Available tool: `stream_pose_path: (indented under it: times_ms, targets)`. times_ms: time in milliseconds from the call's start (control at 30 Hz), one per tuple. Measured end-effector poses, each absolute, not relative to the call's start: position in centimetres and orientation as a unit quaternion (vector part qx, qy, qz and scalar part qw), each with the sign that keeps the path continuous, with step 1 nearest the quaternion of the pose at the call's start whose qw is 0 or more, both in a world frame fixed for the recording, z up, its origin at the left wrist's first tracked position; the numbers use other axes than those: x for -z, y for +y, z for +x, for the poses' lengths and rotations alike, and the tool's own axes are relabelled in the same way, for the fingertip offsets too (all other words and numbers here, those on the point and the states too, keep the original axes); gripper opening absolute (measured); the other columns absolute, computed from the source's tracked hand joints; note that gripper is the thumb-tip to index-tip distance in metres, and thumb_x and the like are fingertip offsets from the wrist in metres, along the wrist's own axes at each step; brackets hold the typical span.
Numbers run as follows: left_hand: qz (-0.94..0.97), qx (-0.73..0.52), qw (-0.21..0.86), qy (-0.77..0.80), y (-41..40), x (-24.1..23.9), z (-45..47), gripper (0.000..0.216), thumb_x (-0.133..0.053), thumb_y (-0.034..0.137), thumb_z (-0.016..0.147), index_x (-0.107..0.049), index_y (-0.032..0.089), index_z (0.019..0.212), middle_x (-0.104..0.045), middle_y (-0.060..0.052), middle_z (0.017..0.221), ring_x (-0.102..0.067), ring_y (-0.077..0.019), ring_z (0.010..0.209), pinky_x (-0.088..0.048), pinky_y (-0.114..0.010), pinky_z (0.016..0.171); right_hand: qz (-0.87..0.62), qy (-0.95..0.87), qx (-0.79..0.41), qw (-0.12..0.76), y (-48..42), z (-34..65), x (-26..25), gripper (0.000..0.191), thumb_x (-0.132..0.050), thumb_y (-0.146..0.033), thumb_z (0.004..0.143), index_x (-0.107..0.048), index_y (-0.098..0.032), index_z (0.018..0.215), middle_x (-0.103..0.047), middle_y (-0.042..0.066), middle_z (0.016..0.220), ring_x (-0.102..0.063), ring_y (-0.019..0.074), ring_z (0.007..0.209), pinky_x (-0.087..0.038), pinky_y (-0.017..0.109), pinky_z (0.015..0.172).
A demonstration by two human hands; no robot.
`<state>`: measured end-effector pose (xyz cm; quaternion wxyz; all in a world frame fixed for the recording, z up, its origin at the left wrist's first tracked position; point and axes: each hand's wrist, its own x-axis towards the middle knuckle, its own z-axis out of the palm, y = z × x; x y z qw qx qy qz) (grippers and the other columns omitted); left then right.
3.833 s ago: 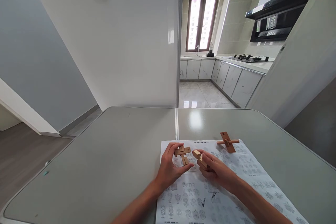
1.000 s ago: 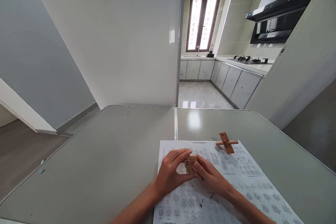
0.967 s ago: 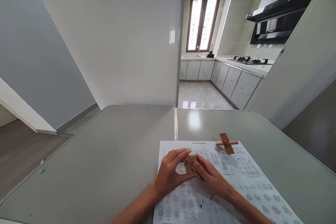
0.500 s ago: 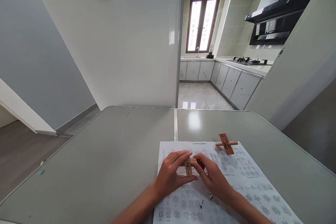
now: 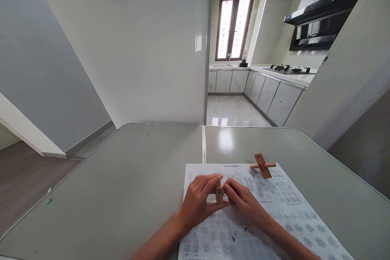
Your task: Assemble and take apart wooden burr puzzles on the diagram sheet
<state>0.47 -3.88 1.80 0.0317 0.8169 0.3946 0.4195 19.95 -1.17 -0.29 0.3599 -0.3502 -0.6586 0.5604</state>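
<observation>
A small wooden puzzle [image 5: 219, 194] with a black "Z" mark on one piece sits between both my hands, low over a printed paper sheet [image 5: 274, 215]. My left hand [image 5: 198, 203] pinches it from the left with thumb and fingers. From the right, my right hand [image 5: 243, 203] grips it with closed fingers. Most of the puzzle is hidden by my fingers. A second wooden cross-shaped puzzle [image 5: 262, 165] stands on the sheet's far right corner, apart from both hands.
The sheet lies on a grey table [image 5: 122, 187] with a seam [image 5: 204, 144] down its middle. A white wall stands beyond the far edge, and a kitchen doorway opens behind it. A tiny teal speck [image 5: 46, 201] lies near the left edge.
Earlier my hands held separate wooden pieces apart. They have since come together on one joined puzzle, which has turned slightly in the last second. The far cross has not moved.
</observation>
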Motion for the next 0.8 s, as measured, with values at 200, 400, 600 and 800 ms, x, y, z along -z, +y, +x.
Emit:
stream_pose_path:
  times_ms: [200, 400, 600, 800]
  targets:
    - [0.779, -0.41, 0.085, 0.467, -3.6, -1.3, 0.1, 0.088, -0.083, 0.047, 0.081, -0.034, 0.031, 0.153, -0.058, -0.012, 0.143, -0.061, -0.0309, 0.126, -0.055, -0.05, 0.104, -0.342, -0.382, -0.775, 0.37, -0.3, 20.4, 0.3, 0.047, -0.066, -0.064, 0.09, -0.052, -0.021, 0.077, -0.041, -0.007, 0.065, -0.03, 0.0072, 0.048, -0.026, 0.02, 0.042]
    - [0.77, -0.4, 0.109, 0.484, -3.4, -1.0, 0.1, 0.074, -0.074, 0.039, 0.091, -0.032, 0.031, 0.151, -0.051, -0.013, 0.146, -0.058, -0.0291, 0.129, -0.052, -0.05, 0.109, -0.281, -0.212, -0.83, 0.432, 1.5, 22.0, 0.2, 0.026, -0.078, -0.038, 0.09, -0.06, -0.019, 0.089, -0.046, -0.005, 0.073, -0.032, 0.0044, 0.049, -0.037, 0.013, 0.039]
    - [0.773, -0.388, 0.121, 0.487, -3.2, -0.8, 0.1, 0.065, -0.072, 0.036, 0.093, -0.036, 0.029, 0.146, -0.05, -0.013, 0.145, -0.057, -0.0293, 0.13, -0.052, -0.051, 0.109, -0.255, -0.148, -0.839, 0.458, 2.1, 22.4, 0.3, 0.016, -0.072, -0.028, 0.096, -0.058, -0.021, 0.094, -0.048, -0.005, 0.073, -0.038, 0.0051, 0.048, -0.041, 0.012, 0.036]
    - [0.779, -0.388, 0.117, 0.479, -3.2, -0.7, 0.2, 0.06, -0.072, 0.037, 0.093, -0.039, 0.028, 0.142, -0.051, -0.012, 0.143, -0.056, -0.0295, 0.13, -0.053, -0.05, 0.107, -0.252, -0.089, -0.835, 0.48, 2.7, 22.6, 0.8, 0.015, -0.068, -0.022, 0.098, -0.054, -0.021, 0.094, -0.047, -0.006, 0.072, -0.041, 0.0049, 0.046, -0.041, 0.013, 0.034]
